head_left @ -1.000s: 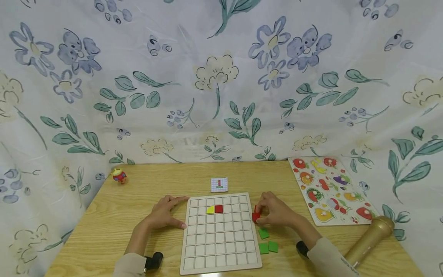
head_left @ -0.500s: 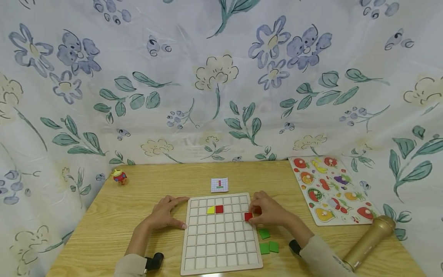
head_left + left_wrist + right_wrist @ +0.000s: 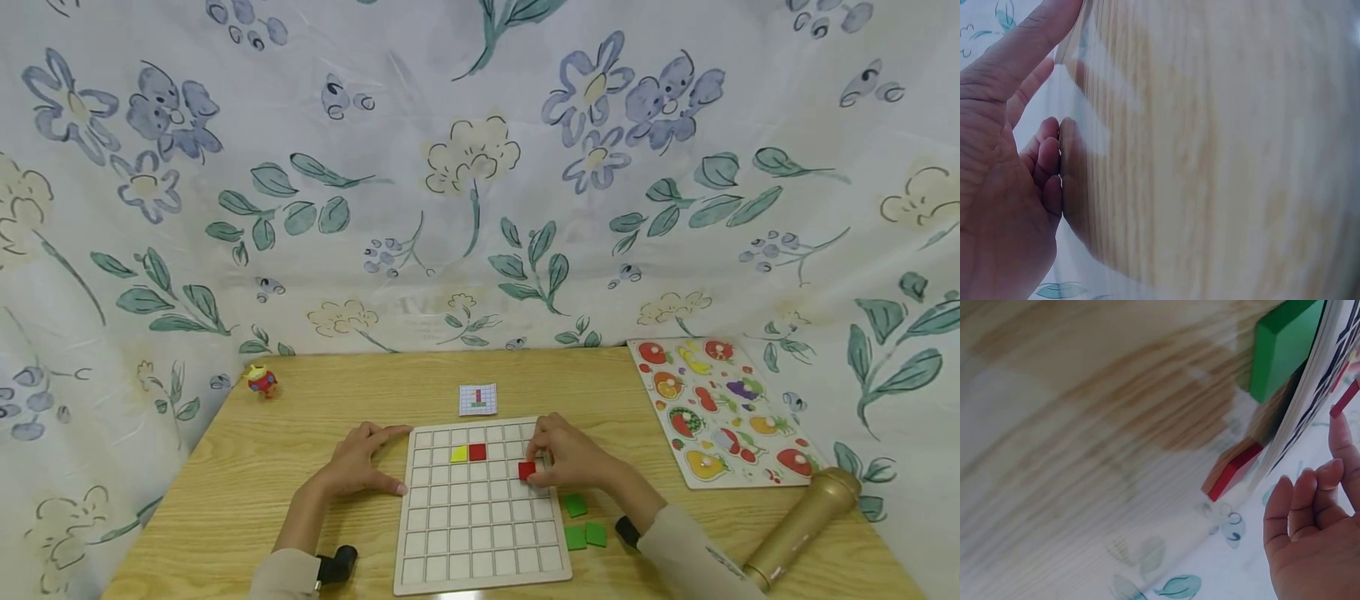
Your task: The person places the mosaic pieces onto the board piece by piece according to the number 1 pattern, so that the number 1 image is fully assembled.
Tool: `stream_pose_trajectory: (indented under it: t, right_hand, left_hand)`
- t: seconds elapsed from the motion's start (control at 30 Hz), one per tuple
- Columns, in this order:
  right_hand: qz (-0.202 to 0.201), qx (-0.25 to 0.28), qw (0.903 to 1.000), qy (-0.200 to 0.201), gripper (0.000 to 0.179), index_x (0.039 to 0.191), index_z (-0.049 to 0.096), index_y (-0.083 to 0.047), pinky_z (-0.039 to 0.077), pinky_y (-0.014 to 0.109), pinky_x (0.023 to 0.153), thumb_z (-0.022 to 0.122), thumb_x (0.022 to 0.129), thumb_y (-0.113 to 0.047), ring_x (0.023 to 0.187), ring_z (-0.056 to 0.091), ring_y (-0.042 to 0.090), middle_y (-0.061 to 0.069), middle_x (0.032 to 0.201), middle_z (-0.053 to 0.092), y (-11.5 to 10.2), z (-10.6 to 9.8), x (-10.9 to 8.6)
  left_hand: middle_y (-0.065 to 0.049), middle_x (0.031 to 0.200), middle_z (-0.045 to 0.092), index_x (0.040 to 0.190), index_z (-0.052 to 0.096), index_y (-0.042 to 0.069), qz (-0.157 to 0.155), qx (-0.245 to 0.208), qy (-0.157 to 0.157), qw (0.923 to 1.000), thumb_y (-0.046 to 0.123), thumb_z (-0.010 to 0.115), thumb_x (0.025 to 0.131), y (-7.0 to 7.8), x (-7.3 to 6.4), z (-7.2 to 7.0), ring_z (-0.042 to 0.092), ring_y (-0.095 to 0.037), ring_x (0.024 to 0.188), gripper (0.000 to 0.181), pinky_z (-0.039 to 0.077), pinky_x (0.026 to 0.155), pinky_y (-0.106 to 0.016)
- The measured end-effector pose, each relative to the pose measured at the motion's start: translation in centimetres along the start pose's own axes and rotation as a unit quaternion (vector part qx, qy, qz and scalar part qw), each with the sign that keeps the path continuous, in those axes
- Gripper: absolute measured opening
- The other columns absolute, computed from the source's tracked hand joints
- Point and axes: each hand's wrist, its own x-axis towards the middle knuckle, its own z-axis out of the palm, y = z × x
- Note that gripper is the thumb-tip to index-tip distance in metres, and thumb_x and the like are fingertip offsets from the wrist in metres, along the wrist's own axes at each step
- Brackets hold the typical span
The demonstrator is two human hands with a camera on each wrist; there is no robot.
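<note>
A pale wooden grid board (image 3: 480,521) lies on the table, with a yellow tile (image 3: 459,454) with one rounded corner and a red tile (image 3: 477,452) side by side in its upper rows. My left hand (image 3: 356,462) rests at the board's left edge, thumb and index finger spread along it. Over the board's right columns, my right hand (image 3: 570,458) pinches another red square tile (image 3: 527,471) between thumb and fingers. In the right wrist view that held tile (image 3: 1346,399) shows at the fingertip. A further red tile (image 3: 1232,472) lies on the table, hidden behind the hand in the head view.
Several green tiles (image 3: 575,536) lie right of the board. A small pattern card (image 3: 477,399) sits beyond it. A fruit puzzle board (image 3: 720,412) and a gold microphone (image 3: 802,529) are at the right. A small toy figure (image 3: 262,381) stands at the far left.
My right hand has moved left from the table beside the board to over its right columns, carrying the red tile. The left hand has stayed in place.
</note>
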Motion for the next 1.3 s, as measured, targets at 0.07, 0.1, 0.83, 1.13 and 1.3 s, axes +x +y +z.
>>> stream_pose_trajectory:
  t: [0.07,0.1,0.83,1.13,1.3]
  right_hand:
    - [-0.005,-0.001,1.0,-0.001,0.016,0.081,0.071,-0.019,0.04,0.027,0.079,0.084,0.077,-0.027,0.092,0.04,0.011,-0.002,0.089,0.051,-0.1,0.1,0.2]
    - [-0.008,-0.001,1.0,-0.001,0.017,0.081,0.071,-0.018,0.04,0.027,0.079,0.085,0.077,-0.027,0.092,0.04,0.011,-0.002,0.089,0.051,-0.2,0.1,0.3]
    - [-0.013,-0.011,0.9998,-0.004,0.016,0.08,0.071,-0.017,0.041,0.026,0.079,0.084,0.076,-0.025,0.092,0.04,0.011,-0.003,0.088,0.051,-1.8,1.7,1.9]
    - [-0.007,-0.01,0.9999,-0.012,0.017,0.084,0.072,-0.016,0.042,0.027,0.08,0.084,0.077,-0.026,0.092,0.04,0.012,-0.002,0.091,0.052,-2.3,1.9,2.4]
    - [-0.013,-0.011,0.9998,-0.01,0.016,0.084,0.072,-0.016,0.041,0.027,0.079,0.084,0.078,-0.026,0.091,0.04,0.011,-0.002,0.09,0.052,-2.4,2.0,2.7]
  left_hand:
    - [-0.004,0.104,0.043,0.145,0.052,0.027,0.002,0.003,0.001,1.0,0.046,0.091,0.063,0.0,0.0,0.0,0.034,-0.019,0.09,0.093,0.026,0.077,-0.037]
    - [-0.004,0.104,0.043,0.145,0.052,0.026,0.002,0.003,0.0,1.0,0.046,0.091,0.063,0.0,0.1,0.0,0.034,-0.02,0.09,0.093,0.025,0.077,-0.037]
    - [-0.004,0.107,0.044,0.145,0.051,0.028,-0.01,-0.005,-0.002,0.9999,0.046,0.091,0.062,0.1,-0.1,0.0,0.036,-0.02,0.095,0.093,0.027,0.08,-0.039]
    - [-0.003,0.106,0.043,0.145,0.052,0.028,-0.014,-0.005,-0.001,0.9999,0.049,0.091,0.062,-0.2,0.0,0.2,0.036,-0.02,0.094,0.094,0.027,0.08,-0.039]
    - [-0.003,0.105,0.044,0.144,0.052,0.028,-0.008,-0.005,0.001,1.0,0.047,0.091,0.062,0.1,-0.1,0.1,0.036,-0.02,0.094,0.094,0.027,0.081,-0.04]
